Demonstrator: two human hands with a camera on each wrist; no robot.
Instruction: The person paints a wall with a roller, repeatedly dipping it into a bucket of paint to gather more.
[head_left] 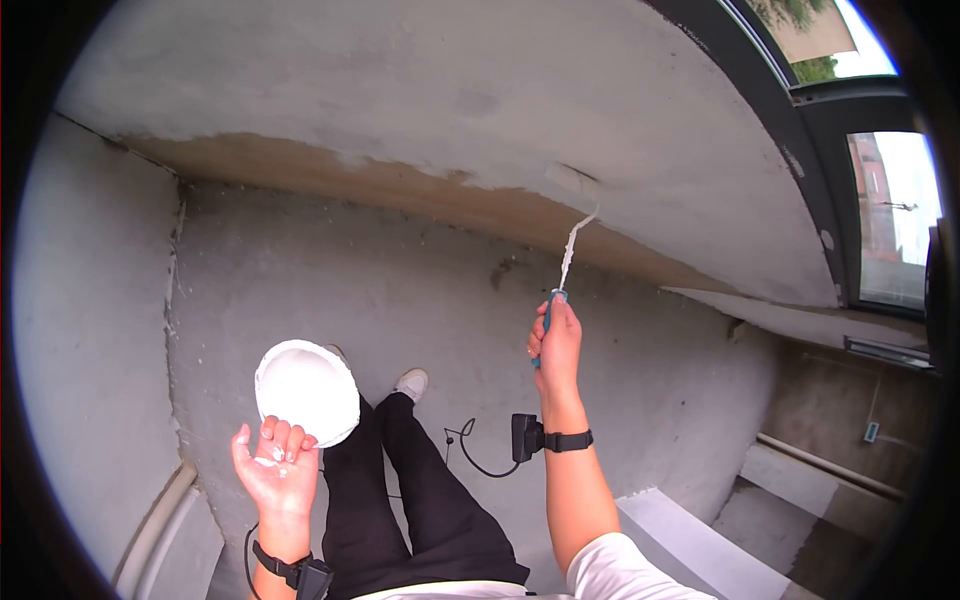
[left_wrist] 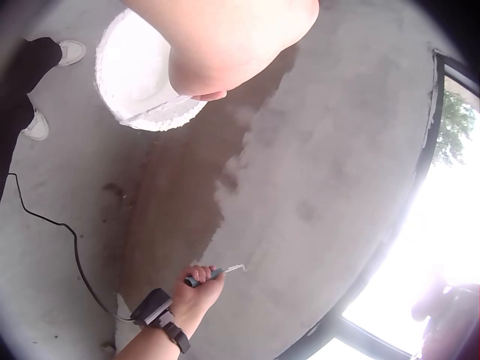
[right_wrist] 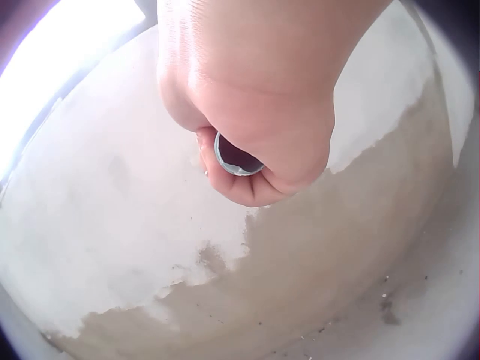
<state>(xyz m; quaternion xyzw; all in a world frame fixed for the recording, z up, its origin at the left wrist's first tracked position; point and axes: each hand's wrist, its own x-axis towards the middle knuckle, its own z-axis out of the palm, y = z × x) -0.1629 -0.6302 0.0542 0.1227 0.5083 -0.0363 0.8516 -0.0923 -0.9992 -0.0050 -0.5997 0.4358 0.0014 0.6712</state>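
Observation:
My right hand [head_left: 557,345] grips the blue handle [head_left: 551,308] of a small paint roller, whose bent, white-coated shaft [head_left: 570,250] reaches to the wall. At the shaft's far end the pale roller head [head_left: 572,180] lies against the wall, blending into it. From behind, in the right wrist view, the round butt of the handle [right_wrist: 238,156] pokes out of the fist. My left hand [head_left: 278,470], palm up with white smears, holds a white bucket [head_left: 262,375] at its near rim, fingers curled. White coating cakes the bucket's rim and inside.
The wall [head_left: 400,90] has a whitish coat above and a bare brown strip [head_left: 380,195] along its foot. Dark-framed windows [head_left: 890,220] are at the right. A black cable [head_left: 480,473] hangs from the right wrist camera. A pipe [head_left: 165,520] runs low at the left.

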